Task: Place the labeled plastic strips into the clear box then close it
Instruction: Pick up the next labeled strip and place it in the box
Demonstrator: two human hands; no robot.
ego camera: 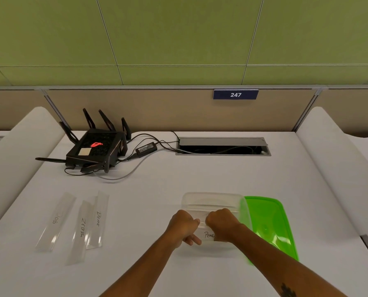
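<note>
Both my arms reach straight out ahead, forearms bare and angling in toward each other. My left hand [184, 226] is curled, knuckles up, two fingers poking out underneath. My right hand [221, 221] sits just beside it in a loose fist, wrist bent down, thumbs nearly meeting.

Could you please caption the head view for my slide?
Both hands lower a labeled strip into the clear box; green lid beside it.

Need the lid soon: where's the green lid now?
In the head view, the green lid lies flat on the table, right of the clear box, partly under its right edge.
</note>
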